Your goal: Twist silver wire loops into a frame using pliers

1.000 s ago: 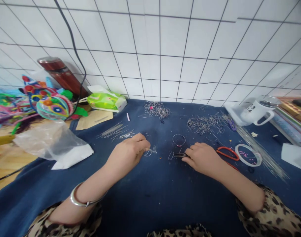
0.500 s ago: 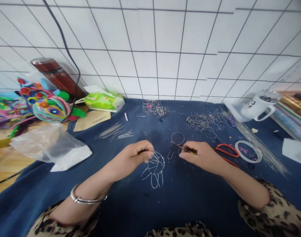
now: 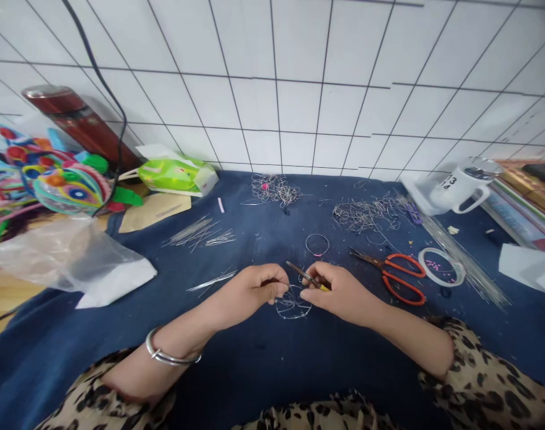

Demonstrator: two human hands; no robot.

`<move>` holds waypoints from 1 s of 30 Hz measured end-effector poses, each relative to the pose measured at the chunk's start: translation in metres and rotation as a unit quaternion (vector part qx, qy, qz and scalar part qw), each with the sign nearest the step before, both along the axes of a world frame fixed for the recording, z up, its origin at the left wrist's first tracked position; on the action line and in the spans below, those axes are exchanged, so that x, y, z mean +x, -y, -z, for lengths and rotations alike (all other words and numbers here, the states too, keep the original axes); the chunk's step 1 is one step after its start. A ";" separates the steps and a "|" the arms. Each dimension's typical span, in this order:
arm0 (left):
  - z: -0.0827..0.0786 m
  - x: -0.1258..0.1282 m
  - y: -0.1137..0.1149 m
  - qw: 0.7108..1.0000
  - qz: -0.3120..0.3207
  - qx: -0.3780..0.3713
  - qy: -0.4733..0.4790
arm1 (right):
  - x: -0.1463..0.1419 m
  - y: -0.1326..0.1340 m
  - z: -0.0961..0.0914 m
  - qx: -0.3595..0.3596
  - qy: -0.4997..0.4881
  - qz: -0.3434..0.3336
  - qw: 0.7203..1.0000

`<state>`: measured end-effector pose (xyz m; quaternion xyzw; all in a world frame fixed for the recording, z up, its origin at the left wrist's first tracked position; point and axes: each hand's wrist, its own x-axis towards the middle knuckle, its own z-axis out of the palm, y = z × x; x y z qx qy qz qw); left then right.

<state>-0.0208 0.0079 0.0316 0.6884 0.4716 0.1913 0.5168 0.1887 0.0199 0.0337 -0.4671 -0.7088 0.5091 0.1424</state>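
Observation:
My left hand [image 3: 249, 292] is closed, pinching the left side of a small round frame of thin silver wire [image 3: 292, 304] just above the blue cloth [image 3: 263, 370]. My right hand [image 3: 339, 294] is closed round small pliers [image 3: 304, 276] with a yellow handle, their dark tips pointing up and left over the frame; its fingers also touch the frame's right edge. Both hands meet at the middle of the cloth. A small wire ring [image 3: 317, 245] lies just beyond them.
Orange-handled scissors [image 3: 391, 272] and a tape roll [image 3: 441, 267] lie to the right, with a white mug [image 3: 462, 185] behind. Piles of bent wire [image 3: 366, 214], a wire tangle [image 3: 274, 189], straight wires [image 3: 200, 234], a clear plastic bag [image 3: 70, 257] and colourful crafts [image 3: 61, 182] lie around.
My left hand lifted the wire frame off the cloth and brought it toward me. My right hand picked up the pliers and moved left to meet it, uncovering the scissors.

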 end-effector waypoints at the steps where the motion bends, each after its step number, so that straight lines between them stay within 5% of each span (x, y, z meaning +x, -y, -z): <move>1: 0.000 0.000 0.000 1.000 0.001 -0.008 0.005 | 0.000 0.000 0.001 -0.006 -0.002 -0.004 1.000; 7: 0.004 0.001 -0.003 1.000 -0.013 -0.011 0.027 | -0.001 0.003 0.014 -0.064 -0.076 0.030 0.995; 13: 0.000 0.001 0.001 0.974 -0.120 0.188 -0.046 | 0.000 0.006 0.023 -0.116 -0.189 0.093 0.971; 17: 0.004 0.004 0.008 0.952 0.034 0.288 -0.100 | 0.001 0.008 0.025 -0.101 -0.200 0.087 0.971; 20: 0.012 0.006 0.012 0.911 0.061 0.346 -0.214 | 0.002 0.008 0.026 -0.081 -0.195 0.077 0.974; 24: 0.012 0.007 0.014 0.908 0.031 0.352 -0.225 | 0.002 0.008 0.027 -0.084 -0.204 0.077 0.972; 30: 0.008 0.012 0.011 0.944 -0.125 0.262 -0.154 | 0.002 0.007 0.025 -0.088 -0.209 0.078 0.971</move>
